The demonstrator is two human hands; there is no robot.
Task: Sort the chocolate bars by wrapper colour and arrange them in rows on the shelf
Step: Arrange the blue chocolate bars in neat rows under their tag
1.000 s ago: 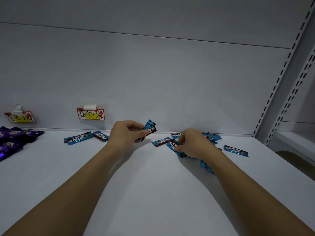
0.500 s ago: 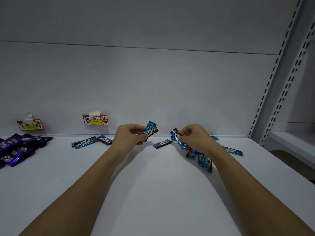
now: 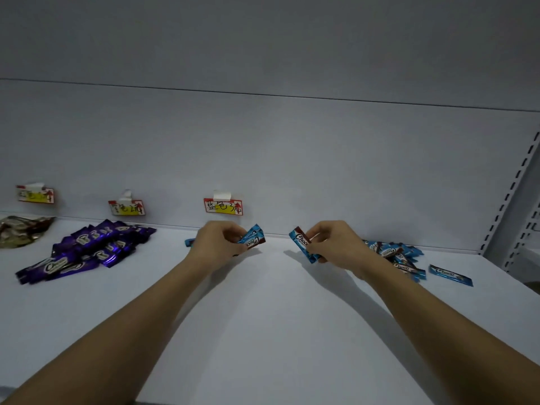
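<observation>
On the white shelf (image 3: pixel 263 331), below the middle label (image 3: pixel 223 206) taped to the back panel, the sorting is partly done and the rows are not yet laid. At far left the purple bars (image 3: pixel 84 252) lie gathered in a loose heap under their own label (image 3: pixel 127 208), overlapping at odd angles and not lined up. Further left sits a gold-coloured wrapper pile (image 3: pixel 22 232), cut by the frame edge, so its order is hard to judge. The left hand (image 3: pixel 217 244) pinches a small bunch of blue bars (image 3: pixel 252 240) between thumb and fingers, lifted off the shelf. The right hand (image 3: pixel 336 244) pinches another blue bar (image 3: pixel 302 247) the same way. Just behind the left hand a blue end (image 3: pixel 189 242) peeks out, probably a bar already placed. To the right, a scatter of blue bars (image 3: pixel 400 258) and one stray bar (image 3: pixel 450 275) remain to be collected. Judging by this, colours are mostly separated; tidy rows are all still to come.
</observation>
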